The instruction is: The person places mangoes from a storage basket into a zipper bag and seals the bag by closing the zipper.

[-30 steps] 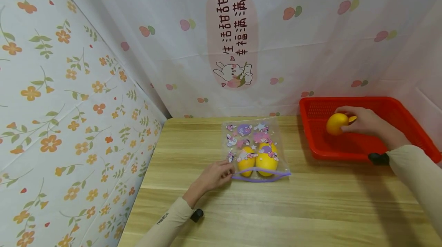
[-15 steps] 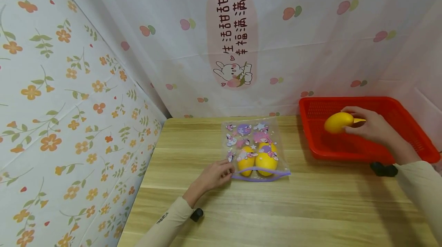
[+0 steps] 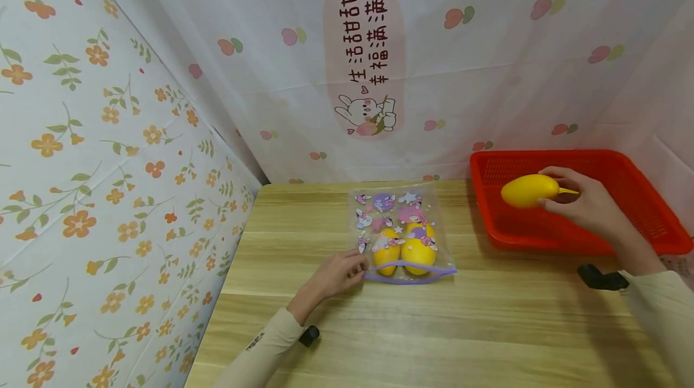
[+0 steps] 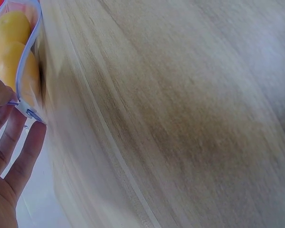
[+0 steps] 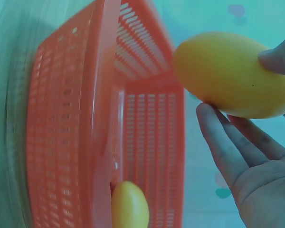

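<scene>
Fingers (image 5: 221, 142), pinching: a yellow fruit (image 3: 526, 191) is held by the right hand (image 3: 588, 204), a bag (image 3: 390, 213) by the left hand (image 3: 336, 273).

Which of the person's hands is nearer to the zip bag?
Left. The left hand pinches the zip bag at its opening; the right hand is apart, over the red basket.

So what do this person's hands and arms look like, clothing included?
The left hand and right hand wear no gloves. The left sleeve and right sleeve are cream; the left has a dark marking, too small to read. A small black fitting shows by each wrist.
</scene>
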The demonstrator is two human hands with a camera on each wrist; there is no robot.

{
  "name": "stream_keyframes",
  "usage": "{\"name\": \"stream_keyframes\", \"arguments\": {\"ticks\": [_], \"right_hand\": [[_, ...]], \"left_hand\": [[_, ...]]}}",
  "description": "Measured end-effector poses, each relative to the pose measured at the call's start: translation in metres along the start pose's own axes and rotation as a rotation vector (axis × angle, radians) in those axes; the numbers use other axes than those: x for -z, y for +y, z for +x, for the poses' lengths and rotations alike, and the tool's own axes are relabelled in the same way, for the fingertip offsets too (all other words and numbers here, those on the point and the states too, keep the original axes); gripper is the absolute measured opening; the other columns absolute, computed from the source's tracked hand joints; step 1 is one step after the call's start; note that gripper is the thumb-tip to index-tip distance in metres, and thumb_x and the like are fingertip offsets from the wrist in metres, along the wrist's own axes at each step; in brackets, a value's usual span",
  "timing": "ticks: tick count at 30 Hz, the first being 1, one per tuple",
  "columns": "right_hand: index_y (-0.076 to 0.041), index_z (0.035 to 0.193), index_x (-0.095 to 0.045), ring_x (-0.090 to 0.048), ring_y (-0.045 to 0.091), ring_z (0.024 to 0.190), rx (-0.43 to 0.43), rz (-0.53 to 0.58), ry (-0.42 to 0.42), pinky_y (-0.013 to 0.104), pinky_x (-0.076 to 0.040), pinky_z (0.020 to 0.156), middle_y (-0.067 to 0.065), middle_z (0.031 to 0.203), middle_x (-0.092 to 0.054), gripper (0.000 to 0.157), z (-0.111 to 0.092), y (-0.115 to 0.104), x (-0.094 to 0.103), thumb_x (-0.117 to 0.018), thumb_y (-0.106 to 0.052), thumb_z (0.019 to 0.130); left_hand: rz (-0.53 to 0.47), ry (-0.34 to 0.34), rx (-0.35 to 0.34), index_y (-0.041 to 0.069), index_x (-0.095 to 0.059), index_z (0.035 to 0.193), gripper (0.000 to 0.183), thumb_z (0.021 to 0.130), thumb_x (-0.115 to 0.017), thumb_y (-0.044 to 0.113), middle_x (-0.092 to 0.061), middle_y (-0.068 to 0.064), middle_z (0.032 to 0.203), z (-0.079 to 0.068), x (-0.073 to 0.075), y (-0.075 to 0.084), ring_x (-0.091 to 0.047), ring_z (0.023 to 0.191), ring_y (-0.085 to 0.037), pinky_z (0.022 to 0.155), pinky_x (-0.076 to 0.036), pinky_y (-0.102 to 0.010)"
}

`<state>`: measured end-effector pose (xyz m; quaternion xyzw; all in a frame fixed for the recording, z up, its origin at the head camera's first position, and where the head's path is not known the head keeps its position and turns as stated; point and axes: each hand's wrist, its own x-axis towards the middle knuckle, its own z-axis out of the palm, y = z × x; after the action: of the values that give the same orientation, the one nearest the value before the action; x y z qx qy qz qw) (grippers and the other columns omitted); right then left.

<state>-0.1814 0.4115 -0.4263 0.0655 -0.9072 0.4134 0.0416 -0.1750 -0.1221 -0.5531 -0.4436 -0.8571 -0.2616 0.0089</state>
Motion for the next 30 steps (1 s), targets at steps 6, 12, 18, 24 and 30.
{"name": "stream_keyframes", "arguments": {"ticks": [6,12,18,24,30], "right_hand": [[-0.005,0.142,-0.049,-0.056,-0.014,0.098,0.054,0.094,0.036,0.012,-0.052,0.071,-0.005,0.123,-0.053,0.055,-0.005,-0.012,-0.008,-0.075,-0.009,0.093],[-0.002,0.142,-0.05,-0.06,-0.008,0.1,0.12,0.165,0.022,0.015,-0.054,0.073,-0.008,0.123,-0.057,0.056,-0.006,-0.022,-0.022,-0.073,0.003,0.091],[-0.003,0.142,-0.051,-0.064,0.003,0.097,0.14,0.197,0.009,0.017,-0.054,0.076,-0.006,0.122,-0.06,0.057,-0.008,-0.034,-0.038,-0.073,0.005,0.09],[-0.004,0.141,-0.052,-0.065,0.008,0.098,0.153,0.269,-0.027,0.02,-0.055,0.078,-0.003,0.123,-0.061,0.055,-0.01,-0.037,-0.057,-0.072,0.007,0.091],[-0.004,0.14,-0.053,-0.062,0.013,0.099,0.18,0.296,-0.047,0.021,-0.055,0.081,0.0,0.125,-0.06,0.054,-0.014,-0.039,-0.074,-0.072,0.006,0.091]], "left_hand": [[-0.001,-0.002,0.001,0.011,-0.066,0.099,0.01,0.094,-0.072,0.005,-0.064,0.001,0.096,0.001,0.001,0.001,-0.067,0.082,-0.012,0.07,-0.05,-0.013],[0.001,-0.01,0.01,0.012,-0.066,0.1,0.01,0.094,-0.072,0.006,-0.064,0.001,0.096,0.001,0.002,0.001,-0.066,0.081,-0.01,0.07,-0.049,-0.013],[-0.009,-0.017,0.021,0.011,-0.066,0.1,0.009,0.094,-0.072,0.006,-0.064,0.001,0.096,0.001,0.002,0.002,-0.066,0.082,-0.009,0.07,-0.05,-0.013],[-0.013,-0.017,0.029,0.012,-0.066,0.1,0.009,0.095,-0.071,0.006,-0.063,0.002,0.097,0.0,0.003,0.003,-0.065,0.082,-0.008,0.07,-0.05,-0.014],[-0.013,-0.015,0.029,0.012,-0.066,0.099,0.009,0.095,-0.071,0.007,-0.063,0.003,0.096,0.0,0.004,0.003,-0.065,0.081,-0.007,0.07,-0.05,-0.013]]}}
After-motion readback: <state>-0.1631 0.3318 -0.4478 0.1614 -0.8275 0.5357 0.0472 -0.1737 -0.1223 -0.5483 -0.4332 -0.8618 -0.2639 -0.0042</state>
